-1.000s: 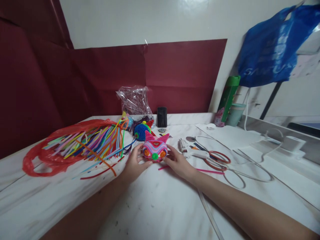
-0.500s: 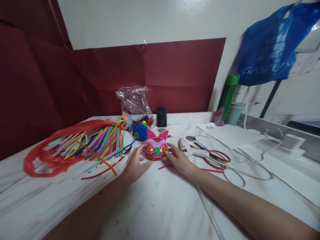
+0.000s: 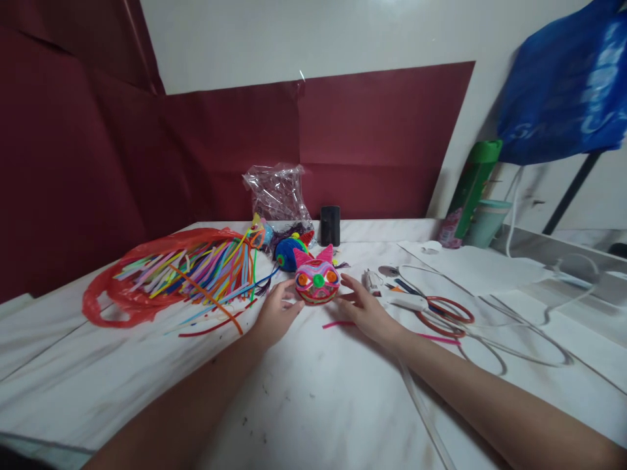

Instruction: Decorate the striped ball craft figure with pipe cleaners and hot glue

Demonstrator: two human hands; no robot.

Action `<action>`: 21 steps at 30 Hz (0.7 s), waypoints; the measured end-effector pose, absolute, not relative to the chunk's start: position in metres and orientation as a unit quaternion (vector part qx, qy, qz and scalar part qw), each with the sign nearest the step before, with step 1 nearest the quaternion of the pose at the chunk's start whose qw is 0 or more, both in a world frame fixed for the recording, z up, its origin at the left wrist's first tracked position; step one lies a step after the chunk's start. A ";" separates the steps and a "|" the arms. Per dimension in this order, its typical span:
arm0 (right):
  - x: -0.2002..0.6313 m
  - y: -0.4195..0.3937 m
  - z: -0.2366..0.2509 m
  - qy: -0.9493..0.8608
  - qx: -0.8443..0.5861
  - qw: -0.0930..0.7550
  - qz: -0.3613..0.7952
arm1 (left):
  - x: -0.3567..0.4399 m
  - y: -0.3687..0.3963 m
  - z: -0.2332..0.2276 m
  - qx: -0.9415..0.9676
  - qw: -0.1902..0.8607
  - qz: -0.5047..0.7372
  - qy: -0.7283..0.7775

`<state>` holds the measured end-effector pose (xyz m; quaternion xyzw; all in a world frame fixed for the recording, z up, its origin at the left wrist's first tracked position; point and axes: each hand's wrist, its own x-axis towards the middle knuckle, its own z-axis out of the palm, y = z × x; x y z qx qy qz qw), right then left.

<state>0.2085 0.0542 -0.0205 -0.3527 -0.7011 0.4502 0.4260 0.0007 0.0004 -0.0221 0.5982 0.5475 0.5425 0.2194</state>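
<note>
A pink cat-face craft point(image 3: 317, 282) with pointed ears, orange eyes and a green nose sits on the white marbled table. It seems to be made of coiled pipe cleaners. Just left of it is my left hand point(image 3: 278, 314), fingers apart, the tips close to its edge; whether they touch it I cannot tell. My right hand point(image 3: 366, 312) is open on the other side, with a small gap between its fingertips and the craft. A loose pink pipe cleaner point(image 3: 337, 324) lies partly under my right hand. Directly behind the cat face rests a blue fish-like craft point(image 3: 285, 254).
On the left, a red plastic bag point(image 3: 105, 313) holds many coloured pipe cleaners point(image 3: 196, 271). To the right lie orange-handled scissors point(image 3: 448, 310), a white glue gun point(image 3: 404, 300) and looped cables. A black phone point(image 3: 330, 226) leans at the back beside clear plastic wrap point(image 3: 277, 192).
My view has turned slightly left, so everything appears further right. My right fingers, earlier against the cat face, now stand a little off its side.
</note>
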 end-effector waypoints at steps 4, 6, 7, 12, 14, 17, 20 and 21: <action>0.211 0.046 -0.016 -0.738 -0.359 0.460 0.340 | -0.004 -0.004 -0.015 0.602 0.177 0.521 0.578; 0.212 0.043 -0.016 -0.758 -0.343 0.445 0.332 | -0.001 -0.009 -0.012 0.610 0.181 0.505 0.584; 0.213 0.042 -0.016 -0.766 -0.336 0.432 0.339 | 0.000 -0.011 -0.011 0.615 0.182 0.497 0.585; 0.212 0.040 -0.020 -0.793 -0.336 0.383 0.335 | 0.008 -0.020 -0.010 0.648 0.187 0.458 0.579; 0.211 0.038 -0.019 -0.808 -0.350 0.357 0.312 | 0.008 -0.022 -0.011 0.663 0.187 0.443 0.574; 0.210 0.035 -0.018 -0.836 -0.366 0.302 0.275 | 0.006 -0.022 -0.011 0.680 0.181 0.428 0.568; 0.208 0.030 -0.018 -0.866 -0.342 0.255 0.262 | 0.005 -0.023 -0.011 0.699 0.175 0.406 0.562; 0.208 0.029 -0.018 -0.874 -0.332 0.240 0.260 | 0.006 -0.024 -0.010 0.704 0.173 0.400 0.561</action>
